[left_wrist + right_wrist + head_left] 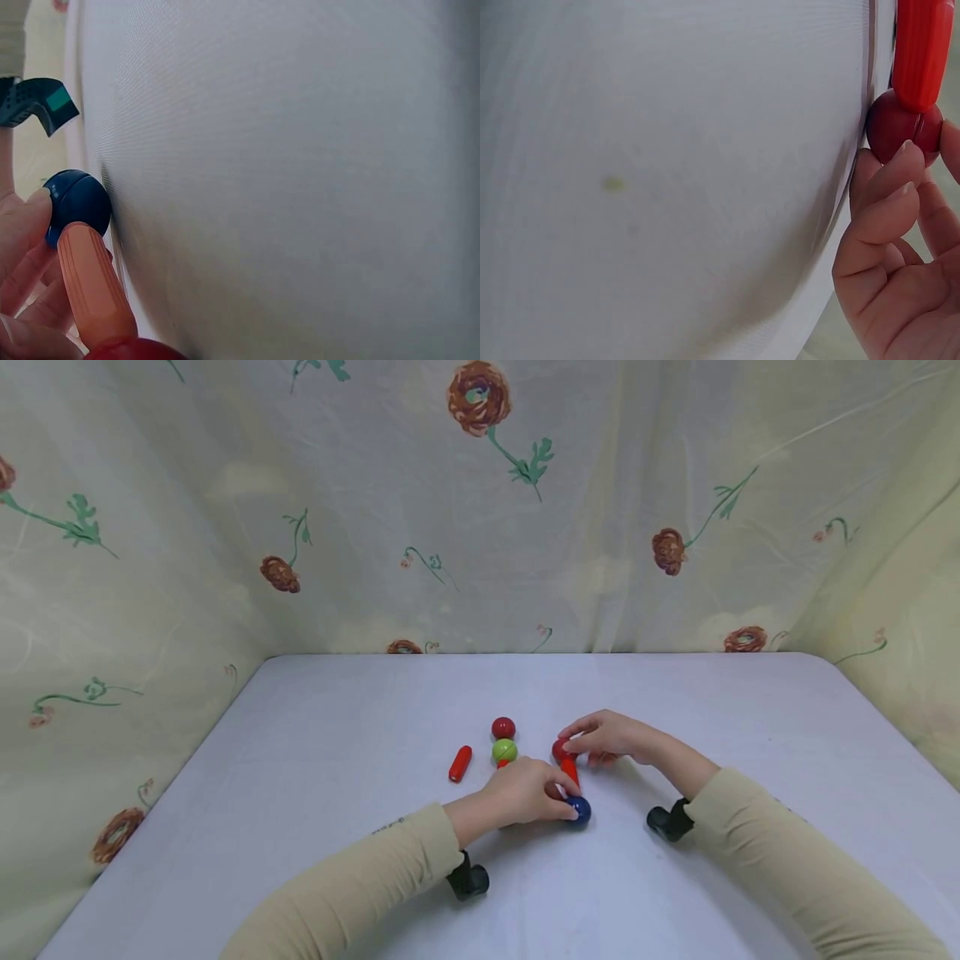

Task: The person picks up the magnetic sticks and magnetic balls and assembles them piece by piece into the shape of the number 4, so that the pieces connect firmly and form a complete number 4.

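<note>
My left hand (531, 791) pinches a blue ball (578, 811) between thumb and fingers, close over the table. A ridged red rod (570, 772) runs from that ball to a dark red ball (562, 749) farther back. My right hand (611, 737) holds the red ball with its fingertips. In the left wrist view the rod (91, 277) meets the blue ball (79, 201) at one end and the red ball at the other. The right wrist view shows the red ball (900, 127) at the fingertips, with the rod (922, 52) against it.
Left of the hands, a green ball (505, 750) lies before another red ball (503, 727); a red piece below it is partly hidden by my left hand. A loose red rod (461, 764) lies farther left. A flowered curtain (360, 527) stands behind the white table (337, 718).
</note>
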`<state>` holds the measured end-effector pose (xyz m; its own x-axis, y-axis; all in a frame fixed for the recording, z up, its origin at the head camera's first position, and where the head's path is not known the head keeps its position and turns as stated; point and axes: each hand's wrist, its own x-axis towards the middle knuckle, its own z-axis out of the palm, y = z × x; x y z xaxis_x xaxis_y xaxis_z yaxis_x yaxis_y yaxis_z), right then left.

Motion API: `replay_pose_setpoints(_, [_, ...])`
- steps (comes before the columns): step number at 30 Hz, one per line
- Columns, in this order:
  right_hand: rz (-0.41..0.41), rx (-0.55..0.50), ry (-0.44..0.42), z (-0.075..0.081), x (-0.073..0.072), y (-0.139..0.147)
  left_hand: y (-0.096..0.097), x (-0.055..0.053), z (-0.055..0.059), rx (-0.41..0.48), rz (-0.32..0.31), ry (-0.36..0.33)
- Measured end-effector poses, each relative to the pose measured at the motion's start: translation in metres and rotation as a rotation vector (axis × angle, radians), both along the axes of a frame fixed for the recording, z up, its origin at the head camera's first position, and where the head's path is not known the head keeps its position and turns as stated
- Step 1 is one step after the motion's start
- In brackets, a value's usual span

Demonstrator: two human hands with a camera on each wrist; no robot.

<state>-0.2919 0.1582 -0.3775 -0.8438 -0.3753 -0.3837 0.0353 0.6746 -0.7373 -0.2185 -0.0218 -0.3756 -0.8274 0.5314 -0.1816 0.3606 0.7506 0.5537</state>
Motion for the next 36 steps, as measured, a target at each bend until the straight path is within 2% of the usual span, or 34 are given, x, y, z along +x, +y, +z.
replay_pose_setpoints(10, [0.001, 0.002, 0.012, 0.002, 0.003, 0.001, -0.001, 0.000, 0.003, 0.006, 0.007, -0.007])
replay_pose_setpoints(12, [0.000, 0.010, 0.029, 0.004, 0.006, 0.003, -0.005, -0.001, 0.006, 0.023, 0.041, -0.007])
replay_pose_setpoints(15, [-0.006, 0.014, 0.063, 0.008, 0.013, 0.006, -0.015, -0.006, 0.013, 0.062, 0.125, 0.001])
replay_pose_setpoints(18, [-0.011, 0.011, 0.084, 0.012, 0.022, 0.008, -0.032, -0.012, 0.019, 0.098, 0.201, 0.021])
replay_pose_setpoints(22, [0.012, 0.009, 0.084, 0.015, 0.035, 0.008, -0.058, -0.019, 0.020, 0.122, 0.276, 0.040])
replay_pose_setpoints(28, [0.059, -0.001, 0.075, 0.014, 0.052, 0.007, -0.084, -0.025, 0.016, 0.092, 0.352, 0.066])
replay_pose_setpoints(36, [0.081, -0.013, 0.052, 0.015, 0.066, 0.003, -0.096, -0.031, 0.009, 0.014, 0.437, 0.076])
